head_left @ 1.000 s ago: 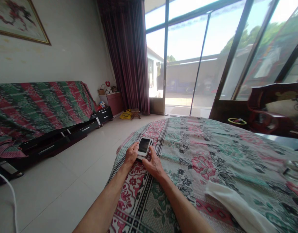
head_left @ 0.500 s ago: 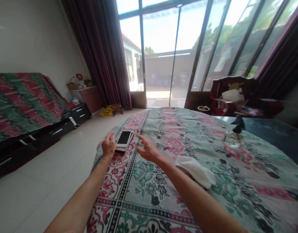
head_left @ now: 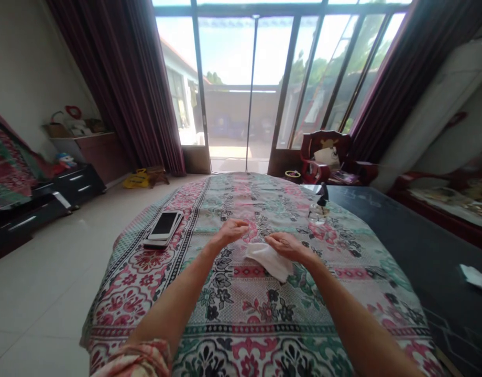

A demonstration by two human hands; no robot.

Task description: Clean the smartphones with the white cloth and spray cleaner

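A white cloth lies crumpled on the flowered tablecloth in front of me. My right hand is over its far right edge, fingers stretched to the left; whether they touch the cloth I cannot tell. My left hand hovers a little beyond and left of the cloth, its fingers loosely extended and holding nothing. At the table's left side, a stack of flat devices rests with a white-framed phone on top, its screen dark. Neither hand is near it.
Toward the right rear stands a clear spray bottle with a black top. A dark table adjoins on the right, with a white paper or tissue on it. A carved red chair is beyond, near the glass doors.
My view has swung to the right. Both hands have left the phone stack and moved right, to the area of the white cloth. The stack, cloth and bottle appear to lie where they were.
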